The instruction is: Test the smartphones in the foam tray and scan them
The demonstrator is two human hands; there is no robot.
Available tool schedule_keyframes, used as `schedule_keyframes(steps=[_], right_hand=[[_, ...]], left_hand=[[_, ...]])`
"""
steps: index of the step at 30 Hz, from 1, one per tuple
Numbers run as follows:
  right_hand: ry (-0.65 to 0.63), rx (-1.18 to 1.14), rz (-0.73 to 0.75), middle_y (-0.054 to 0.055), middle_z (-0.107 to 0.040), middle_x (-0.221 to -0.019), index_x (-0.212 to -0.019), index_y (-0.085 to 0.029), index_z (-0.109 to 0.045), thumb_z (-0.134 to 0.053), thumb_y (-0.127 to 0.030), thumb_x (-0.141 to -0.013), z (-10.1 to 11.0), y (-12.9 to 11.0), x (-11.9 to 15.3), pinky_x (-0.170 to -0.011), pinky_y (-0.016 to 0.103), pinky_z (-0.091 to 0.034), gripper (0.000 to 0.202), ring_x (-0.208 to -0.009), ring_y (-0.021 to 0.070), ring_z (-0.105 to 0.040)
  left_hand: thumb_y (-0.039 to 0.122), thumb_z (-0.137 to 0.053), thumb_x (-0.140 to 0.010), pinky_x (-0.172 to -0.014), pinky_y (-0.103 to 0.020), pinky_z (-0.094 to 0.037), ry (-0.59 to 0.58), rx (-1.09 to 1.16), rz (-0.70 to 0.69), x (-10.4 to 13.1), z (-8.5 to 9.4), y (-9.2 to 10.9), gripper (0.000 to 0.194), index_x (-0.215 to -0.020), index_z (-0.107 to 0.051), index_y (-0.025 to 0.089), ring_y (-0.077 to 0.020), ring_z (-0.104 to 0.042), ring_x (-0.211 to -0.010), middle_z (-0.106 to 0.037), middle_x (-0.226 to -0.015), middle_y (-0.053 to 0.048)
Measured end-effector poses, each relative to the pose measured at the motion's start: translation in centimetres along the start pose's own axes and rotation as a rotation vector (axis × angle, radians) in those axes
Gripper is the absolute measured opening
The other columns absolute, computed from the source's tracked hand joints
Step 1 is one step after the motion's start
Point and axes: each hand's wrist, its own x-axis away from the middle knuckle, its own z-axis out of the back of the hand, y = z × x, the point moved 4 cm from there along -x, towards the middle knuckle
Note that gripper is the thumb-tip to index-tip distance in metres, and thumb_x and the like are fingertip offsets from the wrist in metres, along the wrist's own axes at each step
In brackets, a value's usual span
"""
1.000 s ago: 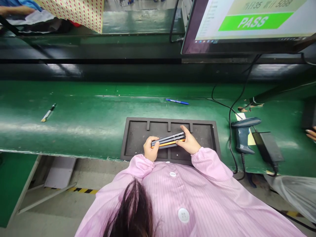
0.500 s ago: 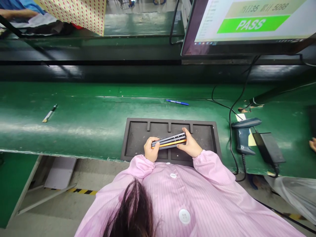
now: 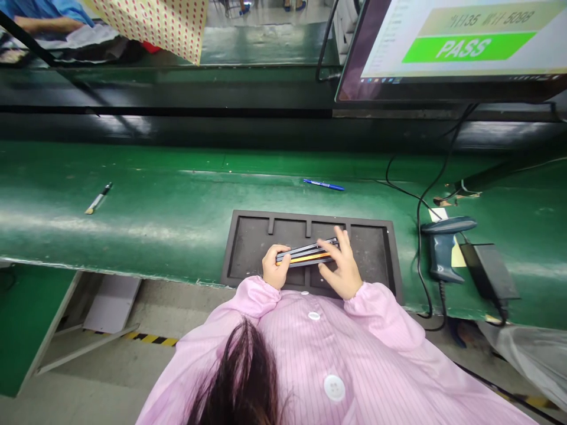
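My left hand is wrapped round the left end of a stack of phones, seen edge-on above a black tray. The slabs are thin and dark or grey-edged, and one has a bright orange edge. My right hand is at the right end of the stack, its fingers spread and partly in front of it. The right thumb is by the lower edge; whether it touches cannot be made out. Faces of the phones are hidden.
A blue pen lies behind the tray, and a brush lies far left. To the right are a barcode scanner, a black power adapter and loose cables. A monitor showing PASS hangs above. Another person's arm shows at upper left.
My right hand has loosened from the right end of the stack and spread its fingers. The left hand keeps its hold. The whole view has shifted slightly.
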Motion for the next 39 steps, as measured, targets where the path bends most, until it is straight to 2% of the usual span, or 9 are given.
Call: schedule_keyframes(steps=[2,4,8,13,16,20,24,31,39], right_hand=[[-0.024,0.135,0.175,0.008,-0.028,-0.147,-0.1,-0.023,-0.065,-0.048,-0.017,-0.078,0.4,-1.6,1.2,-0.101,0.067,-0.021,0.029,-0.139,0.0359,-0.009],[-0.031,0.263,0.237,0.01,-0.035,-0.143,-0.095,-0.023,-0.067,-0.046,-0.017,-0.081,0.8,-2.5,2.0,-0.097,0.07,-0.021,0.026,-0.138,0.0375,-0.011],[-0.045,0.405,0.212,0.014,-0.04,-0.14,-0.097,-0.022,-0.068,-0.048,-0.019,-0.082,1.0,-2.7,2.3,-0.094,0.071,-0.025,0.026,-0.136,0.0403,-0.013],[-0.064,0.478,0.218,0.01,-0.043,-0.139,-0.097,-0.025,-0.068,-0.048,-0.019,-0.081,0.7,-2.4,2.2,-0.094,0.069,-0.026,0.027,-0.134,0.0397,-0.02],[-0.065,0.496,0.254,0.011,-0.043,-0.138,-0.1,-0.025,-0.068,-0.05,-0.022,-0.082,0.8,-2.7,2.2,-0.095,0.069,-0.025,0.026,-0.134,0.0402,-0.022],[-0.063,0.518,0.23,0.013,-0.04,-0.141,-0.111,-0.023,-0.063,-0.048,-0.027,-0.084,0.8,-2.5,1.8,-0.094,0.07,-0.025,0.031,-0.134,0.0411,-0.021],[-0.071,0.535,0.281,0.014,-0.042,-0.139,-0.109,-0.021,-0.064,-0.046,-0.027,-0.086,0.3,-2.0,1.4,-0.093,0.068,-0.028,0.03,-0.132,0.0405,-0.025],[-0.099,0.564,0.378,0.013,-0.047,-0.136,-0.107,-0.021,-0.065,-0.047,-0.027,-0.086,0.2,-2.1,1.3,-0.096,0.067,-0.024,0.028,-0.13,0.0387,-0.029],[-0.072,0.549,0.307,0.013,-0.043,-0.139,-0.112,-0.02,-0.063,-0.045,-0.034,-0.087,0.2,-1.9,0.5,-0.097,0.065,-0.025,0.033,-0.132,0.0381,-0.028]], left_hand=[[0.025,-0.053,-0.078,-0.075,-0.03,-0.05,-0.006,0.005,0.006,0.0,0.0,0.1,0.008,-0.081,-0.059,0.019,-0.0166,-0.062,-0.078,-0.065,-0.082,-0.003],[0.025,-0.053,-0.078,-0.075,-0.03,-0.05,-0.006,0.008,0.008,0.0,0.0,0.2,0.009,-0.081,-0.059,0.019,-0.0165,-0.062,-0.078,-0.065,-0.082,-0.003],[0.026,-0.053,-0.079,-0.075,-0.031,-0.05,-0.001,0.003,0.008,0.0,0.0,0.1,0.009,-0.081,-0.059,0.019,-0.0166,-0.062,-0.078,-0.065,-0.081,-0.004],[0.028,-0.053,-0.079,-0.075,-0.032,-0.05,-0.007,-0.002,0.009,0.0,0.0,0.1,0.011,-0.081,-0.059,0.019,-0.0171,-0.062,-0.079,-0.064,-0.081,-0.004],[0.027,-0.053,-0.078,-0.075,-0.031,-0.05,0.0,-0.006,0.007,-0.1,0.0,0.2,0.01,-0.08,-0.059,0.019,-0.0169,-0.062,-0.078,-0.065,-0.081,-0.004],[0.026,-0.053,-0.079,-0.075,-0.031,-0.049,0.002,-0.009,0.002,0.0,0.0,0.3,0.01,-0.081,-0.059,0.019,-0.0167,-0.062,-0.078,-0.065,-0.081,-0.003],[0.026,-0.053,-0.079,-0.075,-0.031,-0.049,-0.001,-0.002,0.003,0.0,0.0,0.2,0.009,-0.081,-0.059,0.019,-0.0165,-0.062,-0.078,-0.065,-0.082,-0.004],[0.026,-0.053,-0.078,-0.075,-0.031,-0.05,0.004,-0.008,0.005,0.0,0.0,0.2,0.009,-0.08,-0.059,0.019,-0.0167,-0.062,-0.078,-0.065,-0.081,-0.003],[0.028,-0.053,-0.079,-0.076,-0.031,-0.05,0.003,-0.017,0.014,0.0,0.1,-0.1,0.011,-0.081,-0.059,0.019,-0.0172,-0.063,-0.079,-0.066,-0.082,-0.004]])
